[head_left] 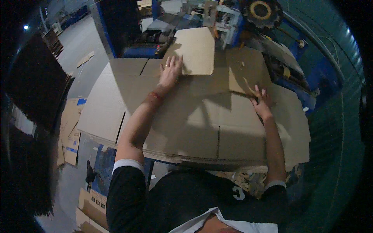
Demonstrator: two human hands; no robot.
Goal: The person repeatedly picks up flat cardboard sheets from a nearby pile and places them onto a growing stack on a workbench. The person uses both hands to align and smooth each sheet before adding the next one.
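A stack of flat, slotted brown cardboard sheets (pixel 182 128) lies in front of me. On the far part rests a lighter cardboard panel (pixel 196 52) with rounded corners, reaching up to the machine. My left hand (pixel 171 72), with fingers stretched out, touches this panel's left edge. To the right is a second, browner cardboard panel (pixel 248 66), its near edge standing out above the sheets. My right hand (pixel 263 104) is at that panel's near right corner, fingers apart. Whether its thumb goes under the edge, I cannot tell.
A blue machine (pixel 229 21) with metal parts and a dark round wheel (pixel 260 11) stands along the far side. A blue upright (pixel 116 29) is at far left. Cardboard scraps (pixel 248 180) lie below the near edge. Cardboard pieces (pixel 72 132) lie on the floor at left.
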